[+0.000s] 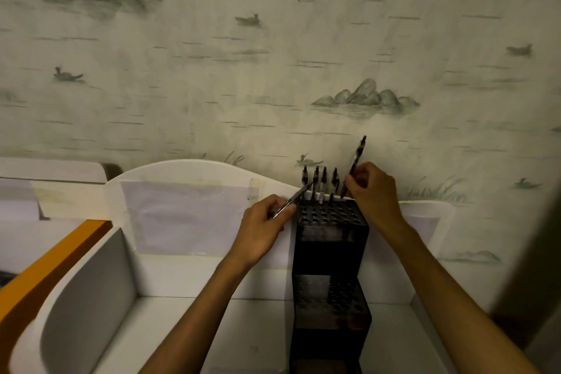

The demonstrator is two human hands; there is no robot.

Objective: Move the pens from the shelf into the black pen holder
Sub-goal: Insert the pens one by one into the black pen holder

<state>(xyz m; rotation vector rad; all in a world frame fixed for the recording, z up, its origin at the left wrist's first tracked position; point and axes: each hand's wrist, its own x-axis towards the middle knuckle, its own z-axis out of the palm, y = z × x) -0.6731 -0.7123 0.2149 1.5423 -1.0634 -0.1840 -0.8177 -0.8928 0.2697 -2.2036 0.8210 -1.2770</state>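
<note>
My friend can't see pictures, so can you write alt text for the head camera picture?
A person's right hand lowers a dark pen toward the stepped black pen holder with round holes, while the left hand holds another dark pen beside it. Several pens already stand in its back row, on a white shelf below misty mountain wallpaper.

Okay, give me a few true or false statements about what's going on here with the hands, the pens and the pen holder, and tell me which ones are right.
1. Each hand holds a pen. True: the left hand grips one pen, and the right hand pinches another pen.
2. The black pen holder has no pens in it yet. False: several pens stand in its back row.
3. The pen holder is stepped, with a lower tier of holes in front. True.
4. The right hand's pen lies flat. False: it is nearly upright, tip down at the holder's top right corner.
5. The wall behind is plain. False: it shows painted hills and boats.
</note>
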